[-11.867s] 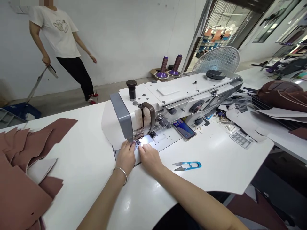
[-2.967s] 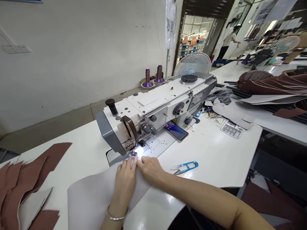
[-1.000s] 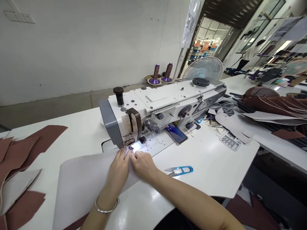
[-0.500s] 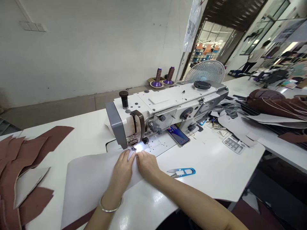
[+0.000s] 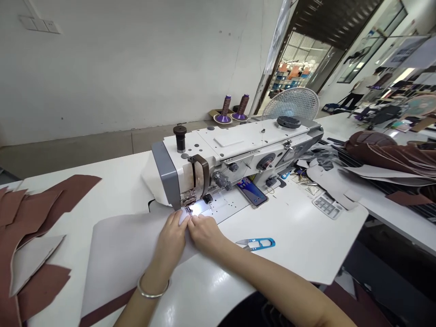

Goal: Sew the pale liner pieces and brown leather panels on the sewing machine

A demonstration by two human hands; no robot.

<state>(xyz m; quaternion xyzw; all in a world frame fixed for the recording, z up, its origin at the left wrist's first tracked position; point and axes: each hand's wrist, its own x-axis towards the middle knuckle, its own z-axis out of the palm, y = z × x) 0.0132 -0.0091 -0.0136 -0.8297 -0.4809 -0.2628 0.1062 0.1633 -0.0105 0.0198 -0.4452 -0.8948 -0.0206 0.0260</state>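
A large pale sheet of material [image 5: 119,245] with a brown strip along its near edge lies on the table and runs up to the needle area of the sewing machine [image 5: 235,145]. My left hand [image 5: 171,240], a silver bangle at its wrist, presses on the sheet with its thumb and fingers closed at the edge. Right against it, my right hand [image 5: 206,234] has its fingertips pinched together on the same edge, just in front of the lit presser foot [image 5: 189,209]. The fingertips partly hide the edge. Blue thread snips [image 5: 262,244] lie beside my right forearm.
Brown cut pieces [image 5: 37,213] are spread at the left. A phone [image 5: 252,191] lies under the machine arm. Thread cones [image 5: 225,109] and a fan [image 5: 291,103] stand behind. More brown pieces [image 5: 384,154] are stacked at the right, and a person [image 5: 361,88] stands far off.
More pale material shows behind the machine head. My hands have drawn slightly closer together at the edge, still gripping it. The view has shifted a little.
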